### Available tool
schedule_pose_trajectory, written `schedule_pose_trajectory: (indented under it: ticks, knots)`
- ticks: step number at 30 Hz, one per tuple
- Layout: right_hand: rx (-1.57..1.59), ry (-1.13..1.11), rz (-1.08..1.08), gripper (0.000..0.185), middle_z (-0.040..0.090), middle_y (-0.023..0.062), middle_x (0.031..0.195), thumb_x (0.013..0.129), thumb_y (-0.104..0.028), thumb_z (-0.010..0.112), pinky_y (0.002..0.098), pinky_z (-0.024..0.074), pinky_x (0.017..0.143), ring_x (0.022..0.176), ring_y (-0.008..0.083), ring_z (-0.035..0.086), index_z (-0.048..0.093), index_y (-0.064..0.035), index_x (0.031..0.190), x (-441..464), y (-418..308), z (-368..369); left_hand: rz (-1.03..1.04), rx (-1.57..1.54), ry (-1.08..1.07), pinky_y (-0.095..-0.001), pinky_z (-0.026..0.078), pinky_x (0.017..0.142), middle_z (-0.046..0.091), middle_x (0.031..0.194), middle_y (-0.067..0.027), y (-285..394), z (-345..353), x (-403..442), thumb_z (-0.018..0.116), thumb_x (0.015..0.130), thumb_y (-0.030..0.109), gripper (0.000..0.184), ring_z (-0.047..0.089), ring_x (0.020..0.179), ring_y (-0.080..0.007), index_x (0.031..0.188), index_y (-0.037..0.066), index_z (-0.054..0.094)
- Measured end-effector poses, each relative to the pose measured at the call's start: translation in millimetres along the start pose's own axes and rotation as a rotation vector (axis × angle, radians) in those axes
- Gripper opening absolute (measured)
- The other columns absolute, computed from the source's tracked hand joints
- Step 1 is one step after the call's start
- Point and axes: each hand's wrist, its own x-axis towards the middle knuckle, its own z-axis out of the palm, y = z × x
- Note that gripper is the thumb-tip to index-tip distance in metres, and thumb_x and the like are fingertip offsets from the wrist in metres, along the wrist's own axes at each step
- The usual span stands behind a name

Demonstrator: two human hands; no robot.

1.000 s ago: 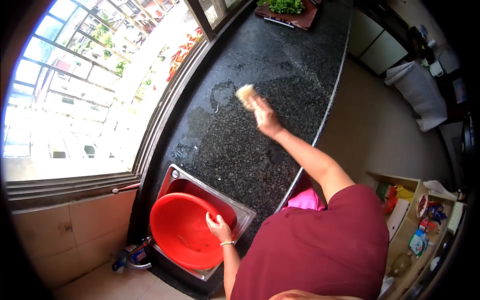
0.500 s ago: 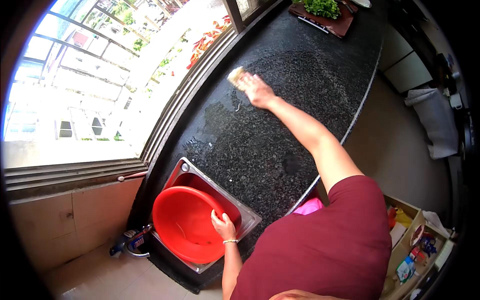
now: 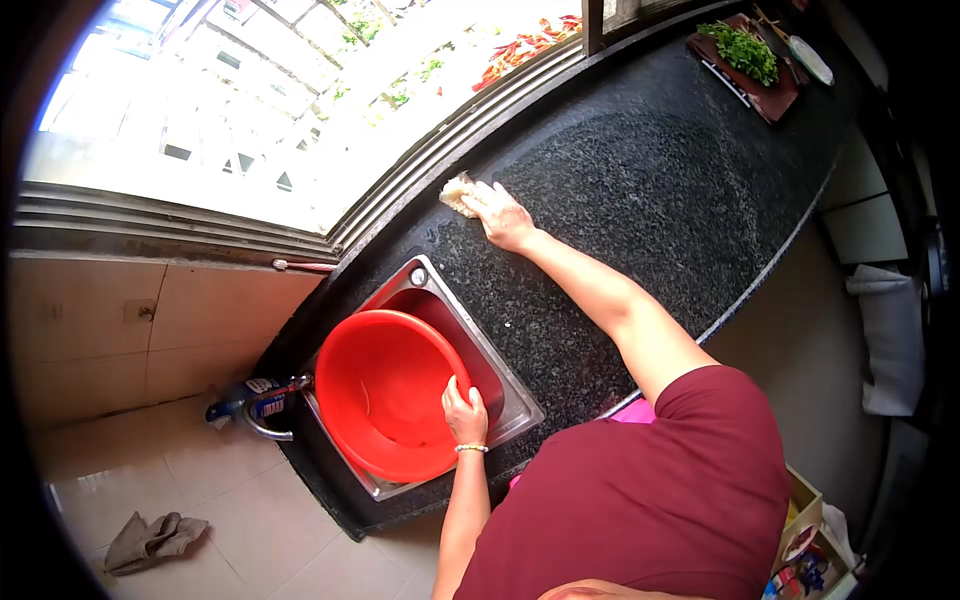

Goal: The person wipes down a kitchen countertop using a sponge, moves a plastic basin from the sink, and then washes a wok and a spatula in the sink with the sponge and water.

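My right hand (image 3: 503, 215) presses a pale, rough-looking sponge (image 3: 459, 194) onto the speckled black countertop (image 3: 610, 190), close to the window ledge. Its fingers lie over the sponge's near side. My left hand (image 3: 466, 413), with a beaded bracelet at the wrist, grips the right rim of a red plastic basin (image 3: 375, 375). The basin sits tilted over the steel sink (image 3: 515, 405), and a few small dark bits lie inside it. Wet patches show on the counter near the sponge.
Leafy greens (image 3: 745, 52) lie on a brown cutting board (image 3: 770, 98) at the counter's far end, beside a white oblong item (image 3: 811, 60). A faucet (image 3: 265, 425) and a blue bottle (image 3: 232, 408) stand left of the sink. A toothbrush (image 3: 303, 266) rests by the window; a cloth (image 3: 155, 542) lies on the floor.
My right hand has drawn the sponge back along the window side, nearer the sink. The view has shifted left, bringing the floor cloth into sight. My left hand stays on the basin rim.
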Motion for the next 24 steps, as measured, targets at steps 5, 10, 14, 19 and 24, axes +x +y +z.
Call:
schedule_pose_trajectory:
  ticks: [5, 10, 14, 19, 24]
  knots:
    - [0.223, -0.255, -0.339, 0.027, 0.049, 0.0103, 0.108, 0.076, -0.011, 0.051, 0.0382, 0.0369, 0.088, 0.099, 0.0266, 0.048, 0.053, -0.0112, 0.103, -22.5, -73.9, 12.9, -0.031, -0.014, -0.013, -0.0423, 0.039, 0.09, 0.054, 0.109, -0.0223, 5.0, -1.5, 0.1, 0.055, 0.079, 0.012, 0.041, 0.049, 0.104, -0.037, 0.116, -0.003, 0.046]
    - [0.577, -0.373, -0.25, 0.035, 0.05, 0.0101, 0.121, 0.079, -0.007, 0.048, 0.0455, 0.0348, 0.095, 0.108, 0.0286, 0.049, 0.055, -0.0105, 0.113, -86.8, -79.9, -23.4, 0.008, -0.014, 0.009, -0.0421, 0.04, 0.09, 0.054, 0.109, -0.0225, -2.8, -0.1, -1.8, 0.054, 0.08, 0.014, 0.04, 0.049, 0.103, -0.0368, 0.116, -0.004, 0.046]
    - [0.169, -0.057, 0.035, 0.035, 0.052, 0.0117, 0.12, 0.08, -0.005, 0.044, 0.0417, 0.0369, 0.094, 0.108, 0.0299, 0.05, 0.055, -0.0063, 0.112, -71.9, -20.9, -57.0, -0.041, -0.069, -0.02, -0.0425, 0.039, 0.089, 0.054, 0.109, -0.0222, 1.7, -2.8, -0.7, 0.054, 0.081, 0.014, 0.04, 0.049, 0.103, -0.0368, 0.116, -0.004, 0.046]
    - [0.001, -0.004, -0.148, 0.032, 0.054, 0.008, 0.111, 0.074, -0.007, 0.049, 0.0364, 0.0408, 0.087, 0.1, 0.0272, 0.051, 0.058, -0.0075, 0.105, -97.6, -76.8, -51.4, -0.022, -0.122, -0.024, -0.0427, 0.038, 0.09, 0.052, 0.111, -0.0236, -4.2, -0.8, -1.6, 0.054, 0.081, 0.015, 0.041, 0.048, 0.104, -0.038, 0.117, -0.004, 0.045]
    - [0.402, -0.138, -0.093, 0.041, 0.049, 0.0121, 0.121, 0.07, 0.0, 0.05, 0.0389, 0.0414, 0.087, 0.103, 0.0289, 0.05, 0.054, -0.0058, 0.11, -156.4, -142.0, -67.5, 0.025, -0.192, -0.057, -0.0394, 0.04, 0.089, 0.052, 0.114, -0.024, -20.2, 2.7, -1.9, 0.056, 0.082, 0.012, 0.043, 0.051, 0.104, -0.0363, 0.119, -0.005, 0.044]
